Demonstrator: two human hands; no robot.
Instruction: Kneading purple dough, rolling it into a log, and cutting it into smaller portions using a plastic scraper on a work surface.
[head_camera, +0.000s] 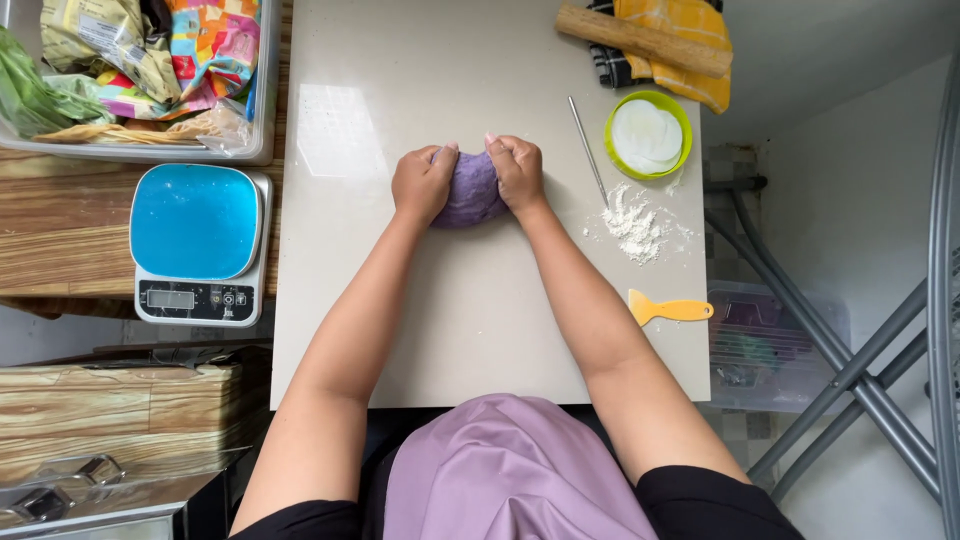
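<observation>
Both hands, left hand (424, 182) and right hand (517, 172), clamped round purple dough (470, 192) on counter (470, 320); flour pile (634, 225) right of dough.

- The dough (470, 192) between my hands is a muted purple.
- My work board (480, 320) is pale cream.
- The kitchen scale (200, 245) has a bright blue top on a silver-grey body.
- The small dish (648, 134) has a lime-green rim and white rounds inside.
- The scraper (668, 309) is yellow-orange.
- The flour (634, 226) is white.
- The rolling pin (645, 41) is light brown wood.
- The cloth (680, 45) under it is mustard yellow with a dark check at one edge.
- My top (510, 470) is lilac with black sleeves.
- The packets (170, 50) in the bin are multicoloured.
</observation>
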